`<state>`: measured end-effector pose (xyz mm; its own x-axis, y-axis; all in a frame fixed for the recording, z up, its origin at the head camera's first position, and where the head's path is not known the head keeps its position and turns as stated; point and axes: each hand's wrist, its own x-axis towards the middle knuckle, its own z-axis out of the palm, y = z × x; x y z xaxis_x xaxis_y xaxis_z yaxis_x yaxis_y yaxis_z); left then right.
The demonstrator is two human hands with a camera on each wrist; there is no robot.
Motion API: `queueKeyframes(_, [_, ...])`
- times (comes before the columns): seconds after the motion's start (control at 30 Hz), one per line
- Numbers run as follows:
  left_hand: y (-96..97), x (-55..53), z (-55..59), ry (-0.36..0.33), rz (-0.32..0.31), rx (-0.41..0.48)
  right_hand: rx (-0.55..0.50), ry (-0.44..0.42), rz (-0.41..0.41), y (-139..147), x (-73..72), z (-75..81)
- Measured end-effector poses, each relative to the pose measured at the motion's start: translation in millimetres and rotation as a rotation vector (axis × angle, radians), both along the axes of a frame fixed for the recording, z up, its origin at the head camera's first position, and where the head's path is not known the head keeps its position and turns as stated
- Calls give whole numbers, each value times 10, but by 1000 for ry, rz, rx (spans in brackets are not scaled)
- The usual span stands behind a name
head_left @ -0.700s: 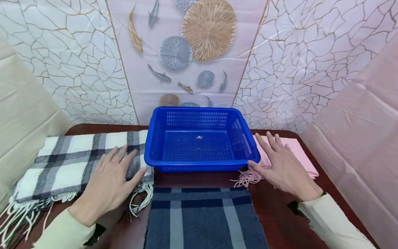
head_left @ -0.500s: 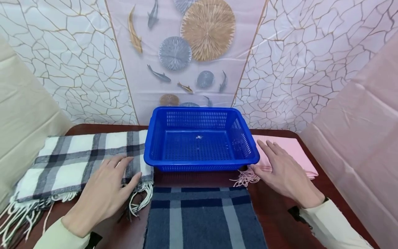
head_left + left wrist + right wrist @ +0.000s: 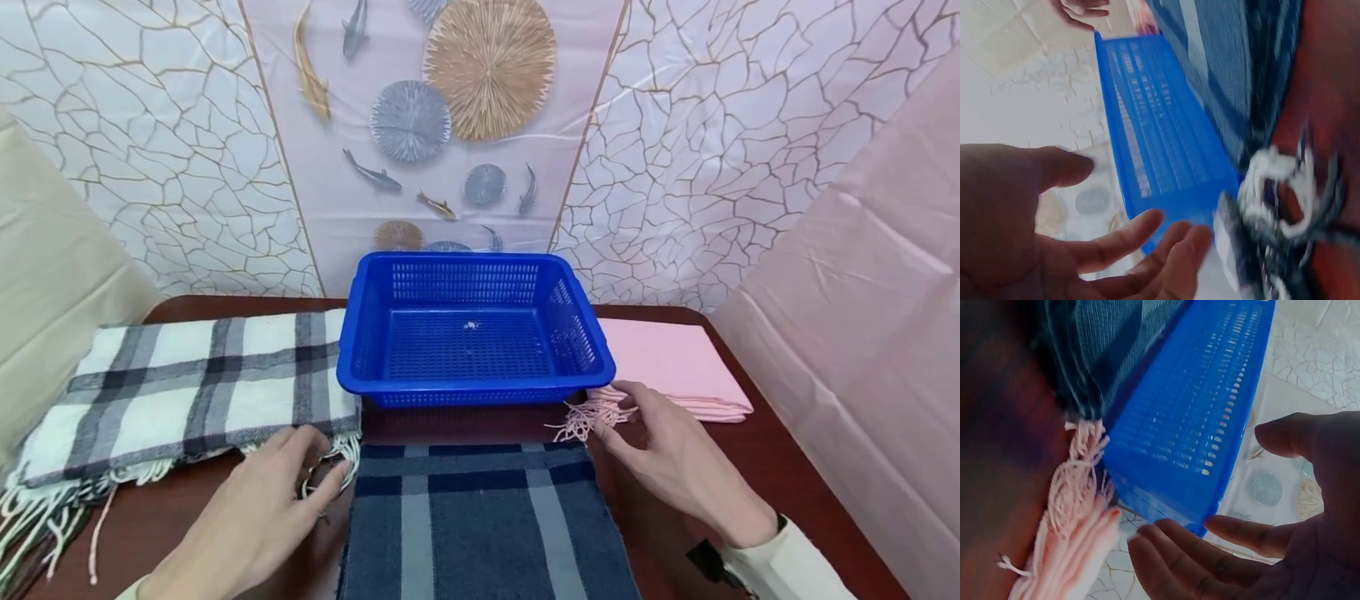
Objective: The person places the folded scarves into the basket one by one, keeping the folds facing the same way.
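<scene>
My left hand [image 3: 258,496] hovers at the front edge of a folded black-and-white checked scarf [image 3: 202,375], near its fringe, fingers loosely bent and holding nothing. On the other side, my right hand [image 3: 675,454] is by the fringe of a folded pink scarf [image 3: 667,358], thumb and fingers apart with nothing between them. Between the hands lies a folded dark blue-grey scarf [image 3: 487,525] with lighter stripes. Behind it stands a blue plastic basket [image 3: 468,398] with slotted walls. In the right wrist view, the pink fringe [image 3: 1075,494] hangs beside the basket's corner.
Everything rests on a dark reddish-brown table [image 3: 442,425]. A patterned backdrop [image 3: 480,125] rises right behind the basket, and plain cloth sides [image 3: 847,333] close in at left and right. A small white speck [image 3: 471,325] lies on the basket floor.
Both hands have come down and back toward me, from over the checked and pink scarves to their front edges. Their fingers have bent more. The camera view has shifted slightly; scarves and basket stay put.
</scene>
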<state>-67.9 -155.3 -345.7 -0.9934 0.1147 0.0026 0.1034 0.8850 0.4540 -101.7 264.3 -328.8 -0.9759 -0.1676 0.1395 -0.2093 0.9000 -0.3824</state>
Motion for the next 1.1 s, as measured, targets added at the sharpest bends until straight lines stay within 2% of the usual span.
queueKeyframes(0.1, [56,54,-63,-116,-16,8,-9,-28,-28,-5,72,-48])
queueKeyframes(0.2, [102,66,-140,-186,-39,26,-21,-54,-38,-10,121,-65])
queueKeyframes(0.37, [123,35,-299,-300,-25,-37,-62,-118,-36,-36,219,-156])
queueKeyframes(0.47, [115,47,-375,-315,-1,-58,-101,-181,-46,-55,279,-218])
queueKeyframes(0.63, [152,130,-468,-320,9,23,-134,-264,-73,-71,379,-334])
queueKeyframes(0.73, [205,180,-514,-358,2,25,-145,-282,-70,-93,418,-425])
queueKeyframes(0.93, [283,293,-610,-444,-7,-63,-150,-329,-128,-143,463,-544])
queueKeyframes(1.1, [319,320,-591,-521,-10,-62,-114,-382,-187,-148,467,-581])
